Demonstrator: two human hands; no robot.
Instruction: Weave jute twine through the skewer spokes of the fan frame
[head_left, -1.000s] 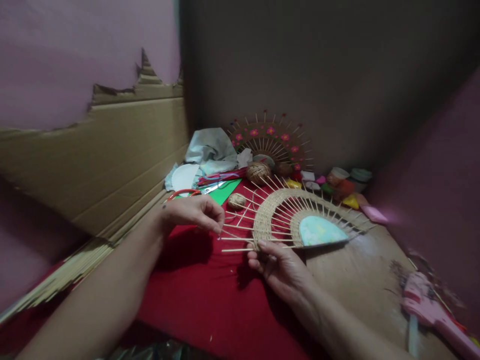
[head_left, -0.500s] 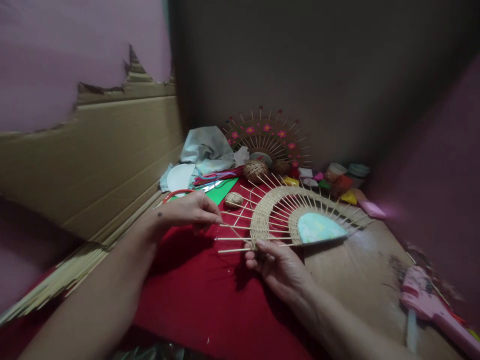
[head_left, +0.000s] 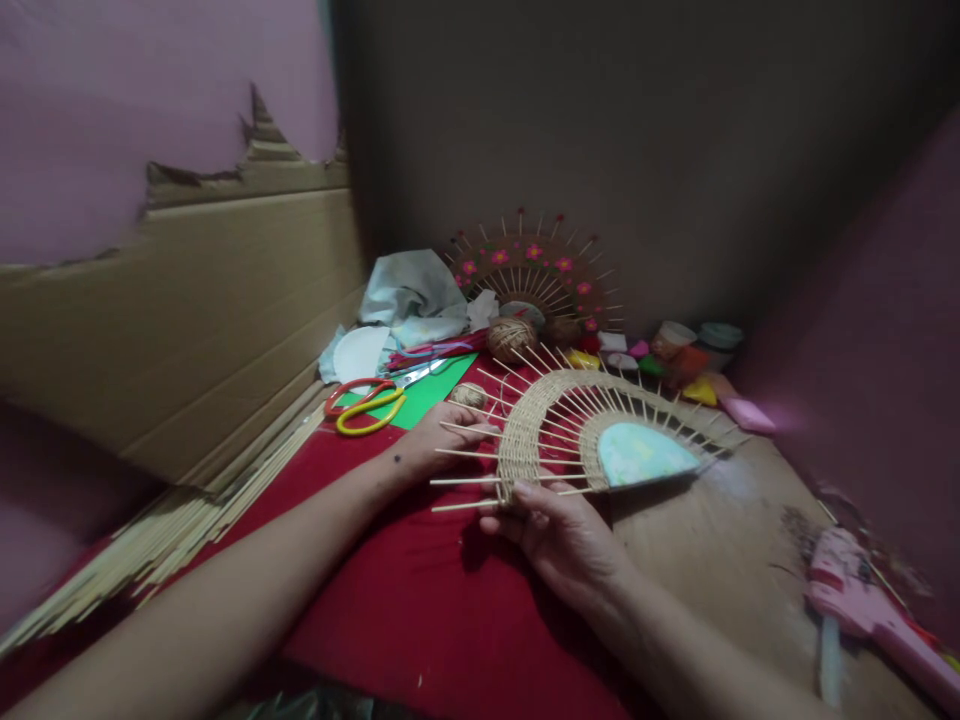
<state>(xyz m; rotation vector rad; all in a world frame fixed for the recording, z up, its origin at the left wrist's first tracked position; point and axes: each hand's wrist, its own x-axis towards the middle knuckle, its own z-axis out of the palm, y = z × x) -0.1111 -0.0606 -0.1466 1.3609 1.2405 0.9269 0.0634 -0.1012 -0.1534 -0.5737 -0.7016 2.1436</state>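
Fan [head_left: 592, 425]: half-round, tan woven band, bare sticks, pale-blue core, perhaps card.

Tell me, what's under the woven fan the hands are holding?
Under the woven fan lie a red cloth on the left and bare brown tabletop on the right. The right hand props its near edge. Whatever sits directly beneath the weave is covered.

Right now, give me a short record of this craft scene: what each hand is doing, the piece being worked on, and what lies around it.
left hand: among the sticks at the woven fan's left edge
right hand: pinching the fan's lower edge
woven fan: half-round, pale blue centre, sticks fanning out
surface: red cloth
nearby: scissors, twine ball, glue gun, stick bundle
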